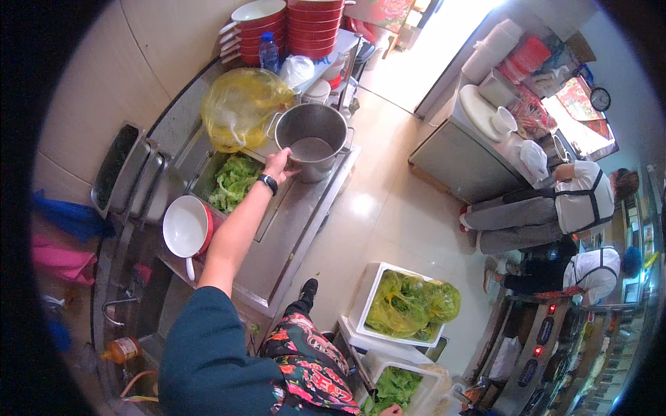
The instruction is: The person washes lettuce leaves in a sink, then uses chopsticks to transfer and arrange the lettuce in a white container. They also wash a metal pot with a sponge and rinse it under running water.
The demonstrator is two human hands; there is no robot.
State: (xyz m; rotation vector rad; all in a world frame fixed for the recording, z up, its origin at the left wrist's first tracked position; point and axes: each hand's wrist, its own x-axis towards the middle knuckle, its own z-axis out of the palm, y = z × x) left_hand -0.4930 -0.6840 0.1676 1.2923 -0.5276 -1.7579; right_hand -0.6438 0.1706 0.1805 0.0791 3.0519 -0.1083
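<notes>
My left hand (pixel 281 165), with a dark watch on its wrist, holds the near rim of a deep stainless steel pot (pixel 312 135). The pot has two side handles and stands upright on the steel counter (pixel 270 275). Close by the hand, a sunken container holds torn green lettuce (pixel 234 182). A red pan with a white inside (pixel 186 226) sits beside my forearm. My right hand (pixel 391 410) shows only in part at the bottom edge, beside leafy greens (pixel 396 387) in a white foam box (pixel 432 398); its fingers are mostly cut off.
A yellow plastic bag (pixel 244 104) lies behind the lettuce. Red pans (pixel 315 28) are stacked on a shelf beyond. A foam box (pixel 359 304) with bagged greens stands on the floor at right. Two people (pixel 585 195) work farther right. A sink faucet (pixel 117 312) is at left.
</notes>
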